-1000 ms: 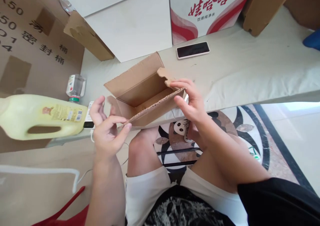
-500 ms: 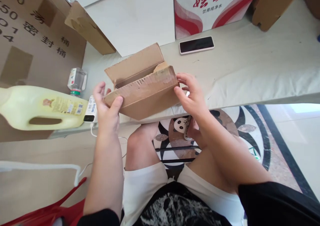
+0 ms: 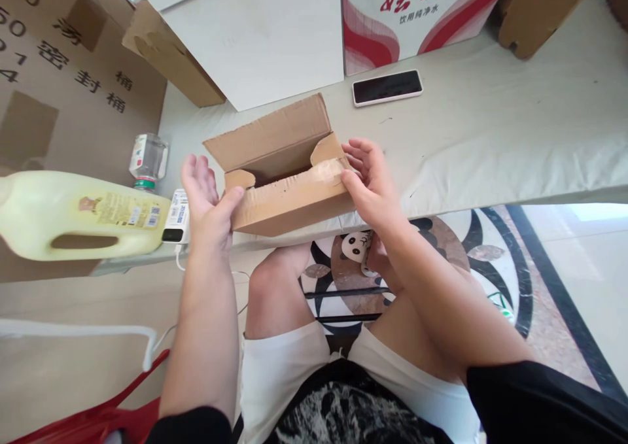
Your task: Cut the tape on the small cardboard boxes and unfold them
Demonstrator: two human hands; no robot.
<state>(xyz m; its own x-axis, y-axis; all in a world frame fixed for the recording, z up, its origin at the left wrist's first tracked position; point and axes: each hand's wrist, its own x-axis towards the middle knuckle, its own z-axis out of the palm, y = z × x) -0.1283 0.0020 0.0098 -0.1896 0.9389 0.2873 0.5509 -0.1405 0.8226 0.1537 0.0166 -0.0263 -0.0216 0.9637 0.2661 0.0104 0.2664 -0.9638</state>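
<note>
Between my two hands is a small brown cardboard box [image 3: 294,203] at the front edge of the covered table. Its long lid flap [image 3: 269,130] stands raised at the back, and the two small side flaps show at the ends. My left hand [image 3: 209,192] grips the left end, its thumb on the front corner and its fingers upright beside the box. At the right end, my right hand [image 3: 367,179] has its thumb on the front corner and its fingers curled at the side. Shadow hides most of the box's inside.
Left of the box are a yellow jug [image 3: 83,215] on its side, a white device with a cable [image 3: 176,218] and an upside-down clear bottle [image 3: 148,159]. A phone [image 3: 387,88] lies behind, before a red-and-white carton [image 3: 417,22]. A large carton [image 3: 73,104] stands at left.
The box has tipped so that its opening faces me more, and its lid flap and side flaps show more. Both hands have stayed at its ends.
</note>
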